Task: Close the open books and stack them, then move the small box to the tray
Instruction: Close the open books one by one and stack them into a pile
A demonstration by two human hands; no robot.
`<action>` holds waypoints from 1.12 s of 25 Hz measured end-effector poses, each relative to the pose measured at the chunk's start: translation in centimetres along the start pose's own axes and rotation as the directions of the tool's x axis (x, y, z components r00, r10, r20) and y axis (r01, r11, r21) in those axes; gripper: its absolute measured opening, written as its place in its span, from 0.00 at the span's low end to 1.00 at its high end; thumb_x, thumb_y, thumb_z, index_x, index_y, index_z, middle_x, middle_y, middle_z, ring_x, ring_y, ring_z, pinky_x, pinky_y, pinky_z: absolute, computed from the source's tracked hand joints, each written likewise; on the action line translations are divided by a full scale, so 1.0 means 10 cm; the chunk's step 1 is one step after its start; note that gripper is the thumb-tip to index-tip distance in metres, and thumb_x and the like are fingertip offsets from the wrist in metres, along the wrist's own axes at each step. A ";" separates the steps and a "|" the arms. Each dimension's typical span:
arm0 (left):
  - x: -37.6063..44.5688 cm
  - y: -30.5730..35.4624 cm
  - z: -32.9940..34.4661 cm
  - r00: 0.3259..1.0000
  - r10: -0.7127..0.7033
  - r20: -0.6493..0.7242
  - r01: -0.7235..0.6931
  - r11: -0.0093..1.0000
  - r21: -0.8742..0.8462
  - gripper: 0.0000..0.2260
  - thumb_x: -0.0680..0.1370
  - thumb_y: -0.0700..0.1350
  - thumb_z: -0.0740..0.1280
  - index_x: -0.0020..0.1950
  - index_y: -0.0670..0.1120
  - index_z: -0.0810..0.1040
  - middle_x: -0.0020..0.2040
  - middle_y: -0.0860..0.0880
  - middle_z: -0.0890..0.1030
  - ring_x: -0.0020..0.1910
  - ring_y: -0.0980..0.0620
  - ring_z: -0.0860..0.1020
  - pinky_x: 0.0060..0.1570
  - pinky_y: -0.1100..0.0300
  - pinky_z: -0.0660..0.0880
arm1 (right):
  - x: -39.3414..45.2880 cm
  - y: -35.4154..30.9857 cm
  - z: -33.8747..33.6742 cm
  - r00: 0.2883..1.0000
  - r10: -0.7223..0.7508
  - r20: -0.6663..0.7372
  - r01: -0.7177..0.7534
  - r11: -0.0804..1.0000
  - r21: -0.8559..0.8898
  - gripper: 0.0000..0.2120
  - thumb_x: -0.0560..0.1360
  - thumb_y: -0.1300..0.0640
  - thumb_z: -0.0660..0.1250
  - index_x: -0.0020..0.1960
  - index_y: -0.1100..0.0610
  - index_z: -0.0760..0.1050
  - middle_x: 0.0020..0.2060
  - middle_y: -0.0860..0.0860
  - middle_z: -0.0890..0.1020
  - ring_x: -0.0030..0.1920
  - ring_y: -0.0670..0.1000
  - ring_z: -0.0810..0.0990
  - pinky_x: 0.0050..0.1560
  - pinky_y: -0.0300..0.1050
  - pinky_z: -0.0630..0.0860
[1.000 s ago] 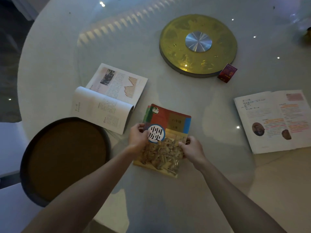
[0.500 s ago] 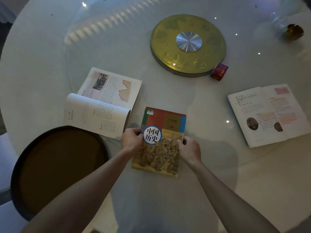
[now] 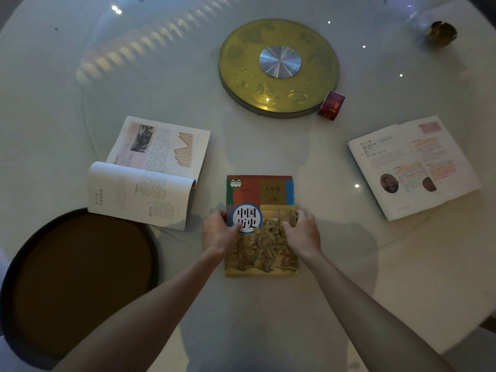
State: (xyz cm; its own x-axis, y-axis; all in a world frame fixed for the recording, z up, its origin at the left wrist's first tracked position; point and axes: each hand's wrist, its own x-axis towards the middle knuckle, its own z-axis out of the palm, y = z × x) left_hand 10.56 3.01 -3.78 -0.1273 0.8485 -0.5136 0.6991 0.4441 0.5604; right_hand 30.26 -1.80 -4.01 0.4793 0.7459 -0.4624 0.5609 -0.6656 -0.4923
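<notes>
Both hands clasped on the closed red-and-tan history textbook [image 3: 261, 226], lying flat at table centre: left hand [image 3: 218, 233] on its left edge, right hand [image 3: 302, 232] on its right. Nearest open white-paged book [image 3: 150, 170] just up-left, spine slanting away, closer to the left hand; likely next to close.

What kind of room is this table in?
Probably a dining room, dimly lit. The large round glass-topped table has a brass turntable hub at its centre, as a lazy Susan does, and a round dark tray sits at the edge. The schoolbooks suggest homework.
</notes>
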 end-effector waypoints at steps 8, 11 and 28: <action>-0.24 0.81 0.39 0.939 0.329 -0.102 -0.315 0.940 0.131 0.28 0.73 0.49 0.73 0.70 0.48 0.69 0.61 0.45 0.71 0.62 0.47 0.70 0.65 0.49 0.73 | 0.24 0.41 -0.86 1.000 0.023 -0.014 -0.020 0.981 0.191 0.20 0.78 0.51 0.70 0.66 0.60 0.78 0.52 0.53 0.82 0.54 0.53 0.81 0.54 0.45 0.76; -0.30 1.36 0.73 0.892 0.447 0.062 -0.451 0.889 0.081 0.23 0.74 0.49 0.71 0.69 0.49 0.74 0.62 0.45 0.74 0.62 0.45 0.73 0.64 0.48 0.74 | 0.45 0.77 -1.36 0.992 0.052 -0.114 -0.030 0.981 0.194 0.18 0.77 0.50 0.72 0.61 0.61 0.82 0.50 0.55 0.85 0.52 0.54 0.83 0.53 0.44 0.74; -0.49 2.84 2.59 0.862 -0.158 0.482 0.378 0.834 -0.402 0.13 0.76 0.42 0.73 0.38 0.46 0.69 0.34 0.46 0.69 0.33 0.50 0.71 0.40 0.56 0.74 | 1.46 2.33 -2.65 0.993 0.039 -0.110 -0.051 0.993 -0.111 0.38 0.75 0.67 0.62 0.83 0.57 0.55 0.84 0.56 0.51 0.83 0.57 0.50 0.77 0.54 0.61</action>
State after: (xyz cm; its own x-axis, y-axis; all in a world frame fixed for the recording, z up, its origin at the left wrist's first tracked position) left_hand 49.20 4.02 -2.20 0.1187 0.5226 -0.8443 0.2525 0.8064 0.5347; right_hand 68.20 -5.86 -2.73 0.5723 0.7174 -0.3973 0.6069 -0.6964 -0.3831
